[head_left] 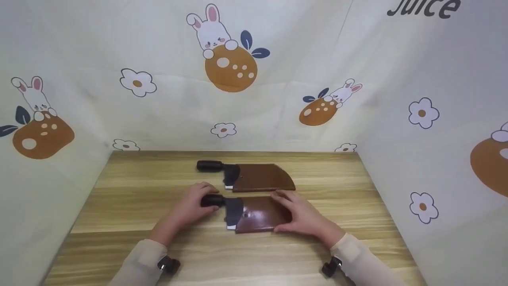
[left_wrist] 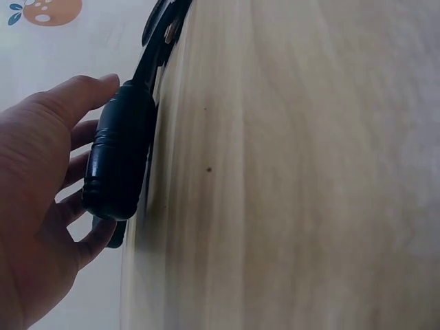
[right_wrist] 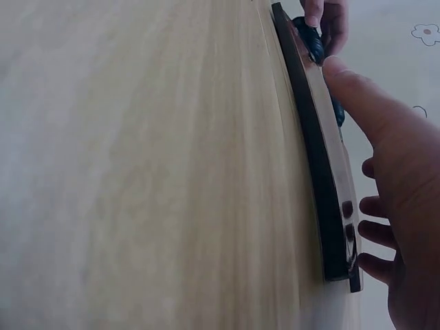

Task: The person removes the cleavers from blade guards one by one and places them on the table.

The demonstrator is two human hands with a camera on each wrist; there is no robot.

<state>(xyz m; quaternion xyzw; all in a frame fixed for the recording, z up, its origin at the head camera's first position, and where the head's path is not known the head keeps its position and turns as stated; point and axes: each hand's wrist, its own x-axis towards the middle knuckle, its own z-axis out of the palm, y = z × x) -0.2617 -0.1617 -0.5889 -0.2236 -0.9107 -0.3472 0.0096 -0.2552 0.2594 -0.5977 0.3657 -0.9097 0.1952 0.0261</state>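
Two cleavers in brown leather sheaths lie flat, one behind the other, handles to the left. The near cleaver (head_left: 262, 216) has a black handle (left_wrist: 120, 155), with my left hand (head_left: 194, 204) round it. In the left wrist view the thumb rests near the handle's neck and the fingertips go partly out of sight behind it. My right hand (head_left: 303, 214) lies at the right end of the near sheath (right_wrist: 323, 137), spread fingers at its far edge, thumb at the near edge. Whether they press it is hard to tell. The far cleaver (head_left: 264, 177) lies just beyond, untouched.
The wood-grain tabletop (head_left: 139, 174) ends at a pale cloth backdrop (head_left: 158, 115) on the left, back and right, printed with rabbits, oranges and flowers. Small black devices (head_left: 170, 265) are strapped at both wrists.
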